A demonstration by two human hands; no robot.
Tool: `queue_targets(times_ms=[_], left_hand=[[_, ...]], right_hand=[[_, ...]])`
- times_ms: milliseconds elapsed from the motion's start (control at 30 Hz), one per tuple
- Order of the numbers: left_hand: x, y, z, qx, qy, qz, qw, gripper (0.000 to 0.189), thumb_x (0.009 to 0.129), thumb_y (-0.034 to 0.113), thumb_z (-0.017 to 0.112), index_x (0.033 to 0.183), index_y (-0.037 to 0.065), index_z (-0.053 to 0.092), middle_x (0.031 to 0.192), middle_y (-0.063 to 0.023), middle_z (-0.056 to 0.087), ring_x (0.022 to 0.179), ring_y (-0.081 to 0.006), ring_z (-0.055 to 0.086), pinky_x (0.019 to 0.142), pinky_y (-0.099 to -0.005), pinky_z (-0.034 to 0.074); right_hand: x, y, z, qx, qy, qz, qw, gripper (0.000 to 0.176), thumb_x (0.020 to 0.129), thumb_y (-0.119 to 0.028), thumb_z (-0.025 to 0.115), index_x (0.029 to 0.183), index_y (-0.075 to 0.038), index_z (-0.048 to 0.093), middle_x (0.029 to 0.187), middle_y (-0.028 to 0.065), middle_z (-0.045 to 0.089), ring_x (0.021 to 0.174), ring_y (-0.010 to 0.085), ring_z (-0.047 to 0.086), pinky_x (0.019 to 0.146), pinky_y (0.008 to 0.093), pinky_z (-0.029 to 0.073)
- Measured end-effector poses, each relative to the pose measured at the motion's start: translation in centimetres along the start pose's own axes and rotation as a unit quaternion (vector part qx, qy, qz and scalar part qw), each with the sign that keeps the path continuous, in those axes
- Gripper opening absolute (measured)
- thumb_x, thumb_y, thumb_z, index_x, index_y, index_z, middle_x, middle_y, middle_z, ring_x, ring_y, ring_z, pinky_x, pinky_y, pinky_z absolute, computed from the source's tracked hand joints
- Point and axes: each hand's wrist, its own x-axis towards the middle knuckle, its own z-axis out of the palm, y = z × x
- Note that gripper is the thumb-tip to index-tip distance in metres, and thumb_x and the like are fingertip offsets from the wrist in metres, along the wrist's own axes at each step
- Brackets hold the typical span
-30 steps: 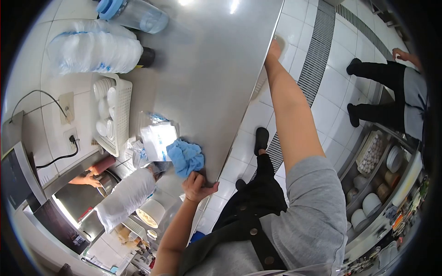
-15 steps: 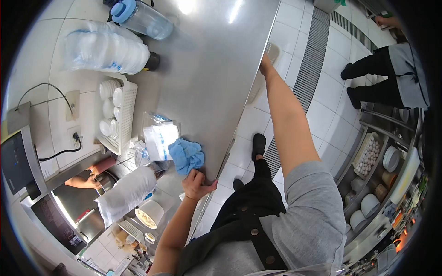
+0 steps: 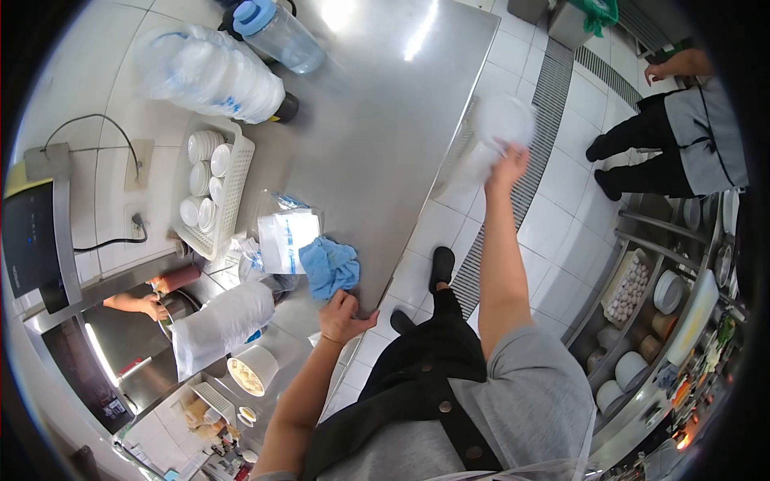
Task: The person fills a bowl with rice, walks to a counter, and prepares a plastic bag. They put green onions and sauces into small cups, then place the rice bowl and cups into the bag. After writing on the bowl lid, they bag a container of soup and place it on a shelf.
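Note:
Beyond the long edge of the steel counter, my right hand is stretched out over the floor. Its fingers are closed on a translucent white plastic packet with a rounded end, blurred by motion. My left hand rests at the counter edge, fingers bent and the thumb stretched out to the side. Right at its fingertips lies a crumpled blue cloth. Beside the cloth are white packets in clear plastic.
A white basket of small white lids stands along the wall, near wrapped stacks and a blue-capped bottle. A white tub is by my left arm. Another person stands across the aisle, by shelves of bowls.
My right hand has come up from beside the counter edge and swung outward, now with the plastic packet in it. My left hand stays at the edge. The other person's arm has lowered into view.

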Motion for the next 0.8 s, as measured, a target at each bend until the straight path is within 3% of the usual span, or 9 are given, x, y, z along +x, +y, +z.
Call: queue_targets(times_ms=[67, 167, 267, 367, 433, 533, 667, 767, 800], left_hand=[[-0.1, 0.0, 0.0, 0.001, 0.0, -0.001, 1.0, 0.048, 0.059, 0.037, 0.088, 0.064, 0.013, 0.047, 0.071, -0.0009, 0.045, 0.051, -0.0194, 0.05, 0.045, -0.0341, 0.042], [-0.1, -0.3, -0.1, 0.007, 0.001, 0.01, 1.0, 0.049, 0.059, 0.039, 0.088, 0.064, 0.013, 0.046, 0.072, -0.0009, 0.045, 0.052, -0.0193, 0.05, 0.045, -0.0342, 0.043], [-0.6, -0.7, 0.0, 0.005, -0.011, 0.001, 1.0, 0.049, 0.06, 0.041, 0.087, 0.065, 0.014, 0.047, 0.073, -0.0012, 0.044, 0.052, -0.0199, 0.05, 0.046, -0.0346, 0.043], [-0.5, -0.2, -0.1, -0.005, -0.011, -0.007, 1.0, 0.049, 0.057, 0.037, 0.089, 0.065, 0.013, 0.046, 0.072, -0.0015, 0.044, 0.053, -0.0201, 0.05, 0.046, -0.0346, 0.043], [0.0, -0.3, -0.7, -0.003, -0.006, -0.001, 1.0, 0.049, 0.057, 0.035, 0.089, 0.065, 0.013, 0.046, 0.071, -0.0015, 0.044, 0.053, -0.0201, 0.05, 0.046, -0.0346, 0.043], [-0.3, -0.1, -0.6, -0.009, -0.007, -0.004, 1.0, 0.049, 0.058, 0.037, 0.089, 0.066, 0.014, 0.046, 0.072, -0.0013, 0.044, 0.054, -0.0199, 0.05, 0.046, -0.0347, 0.043], [-0.3, -0.5, -0.5, -0.01, -0.008, -0.006, 1.0, 0.048, 0.058, 0.038, 0.089, 0.066, 0.014, 0.048, 0.073, -0.001, 0.045, 0.054, -0.0196, 0.051, 0.046, -0.0345, 0.043], [-0.3, -0.6, -0.7, -0.007, 0.001, 0.0, 1.0, 0.047, 0.059, 0.038, 0.089, 0.067, 0.014, 0.049, 0.073, -0.001, 0.045, 0.055, -0.0195, 0.052, 0.046, -0.0344, 0.044], [-0.3, -0.6, -0.6, -0.011, 0.005, 0.002, 1.0, 0.047, 0.059, 0.038, 0.089, 0.067, 0.014, 0.049, 0.073, -0.001, 0.045, 0.055, -0.0195, 0.052, 0.046, -0.0344, 0.044]], right_hand=[[-2.8, -3.5, -1.6, 0.079, 0.055, -0.079, 0.992, 0.012, 0.099, -0.011, 0.054, 0.109, -0.007, 0.048, 0.077, 0.0048, 0.062, 0.051, 0.0064, 0.041, 0.043, 0.0248, 0.03], [-10.1, -10.2, -1.2, -0.012, -0.174, 0.008, 0.985, 0.019, 0.1, -0.015, 0.057, 0.114, -0.005, 0.051, 0.077, 0.0053, 0.064, 0.054, 0.0071, 0.046, 0.049, 0.0251, 0.036], [-14.8, -11.4, 2.3, -0.185, -0.351, 0.044, 0.917, 0.023, 0.099, -0.017, 0.06, 0.116, -0.002, 0.057, 0.079, 0.0069, 0.066, 0.061, 0.0119, 0.055, 0.058, 0.0275, 0.043], [-15.3, -9.3, 4.2, -0.344, -0.344, -0.108, 0.867, 0.022, 0.099, -0.019, 0.061, 0.109, 0.0, 0.063, 0.086, 0.0096, 0.07, 0.068, 0.0161, 0.059, 0.063, 0.0308, 0.046], [-11.3, -10.4, 4.0, -0.354, -0.2, -0.265, 0.875, 0.025, 0.098, -0.024, 0.063, 0.1, 0.001, 0.065, 0.087, 0.0106, 0.071, 0.07, 0.0178, 0.06, 0.064, 0.0314, 0.047], [-0.7, -5.8, 0.6, -0.195, -0.023, -0.122, 0.973, 0.043, 0.103, -0.039, 0.054, 0.092, 0.0, 0.067, 0.072, 0.005, 0.06, 0.068, 0.0144, 0.054, 0.06, 0.0269, 0.043], [3.7, -1.6, 2.6, -0.147, 0.069, 0.151, 0.975, 0.06, 0.103, -0.052, 0.048, 0.086, 0.002, 0.066, 0.074, 0.0062, 0.06, 0.063, 0.0153, 0.049, 0.058, 0.0282, 0.042], [6.0, 4.3, 5.2, -0.125, 0.01, 0.156, 0.98, 0.061, 0.101, -0.055, 0.05, 0.083, 0.002, 0.066, 0.063, 0.0019, 0.047, 0.051, 0.0151, 0.039, 0.047, 0.0301, 0.033], [6.3, 6.1, 5.5, -0.098, -0.061, 0.149, 0.982, 0.059, 0.102, -0.05, 0.051, 0.091, 0.005, 0.068, 0.061, 0.0022, 0.048, 0.055, 0.018, 0.044, 0.052, 0.0327, 0.04]])
